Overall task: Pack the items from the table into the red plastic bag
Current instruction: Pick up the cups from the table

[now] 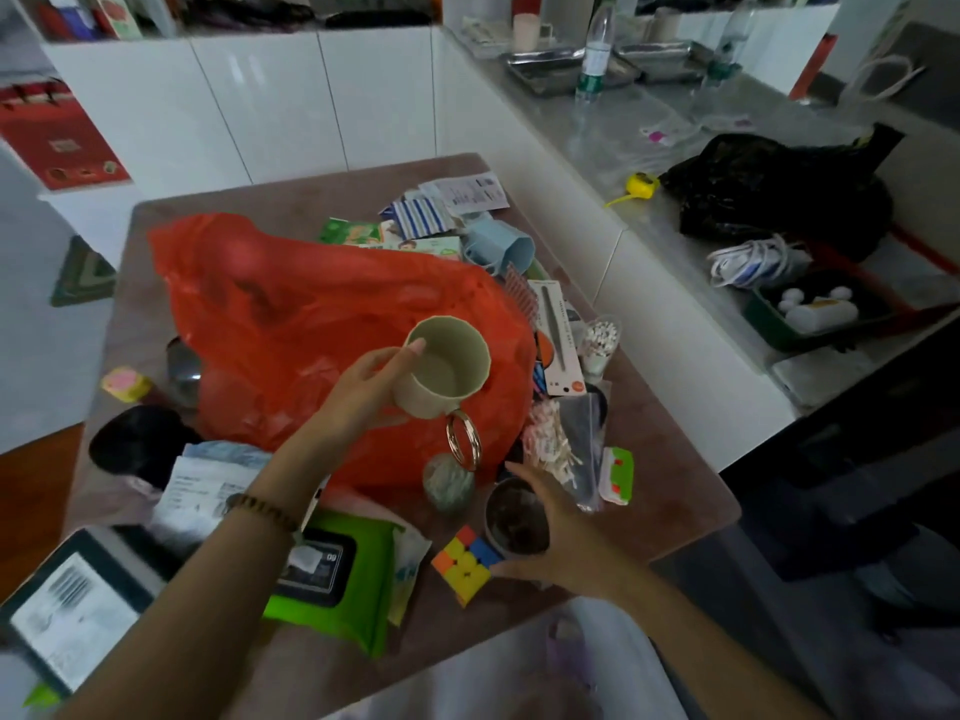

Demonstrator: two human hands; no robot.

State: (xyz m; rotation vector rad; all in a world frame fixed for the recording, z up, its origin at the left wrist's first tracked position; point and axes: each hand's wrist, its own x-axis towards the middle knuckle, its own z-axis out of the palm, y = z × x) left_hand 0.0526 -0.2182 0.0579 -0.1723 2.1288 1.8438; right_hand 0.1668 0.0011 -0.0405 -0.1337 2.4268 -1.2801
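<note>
Your tabletop [675, 459] is brown and crowded, and the biggest thing on it is the red bag [291, 314], lying crumpled across the middle; what it holds cannot be told from here. Near the front edge lies one green wipes pack [353, 610], and at the far side one blue cup [506, 249] lies tipped on its side. Your left hand [363, 392] reaches forward with the arm stretched out over the clutter, a bead bracelet at the wrist; its grip is closed around one beige cup [447, 371], thumb on the rim, held above the bag with the mouth facing you and nothing visible inside. Two gold rings [463, 440] hang just below that cup. Your right hand [566, 548] rests low at the near right, its grip half curled around one dark cup [514, 519] standing upright, its contents too dim to tell. Touching that hand's thumb side sits one puzzle cube [462, 561]. One clear bag of pink clips [556, 449] lies just behind.
</note>
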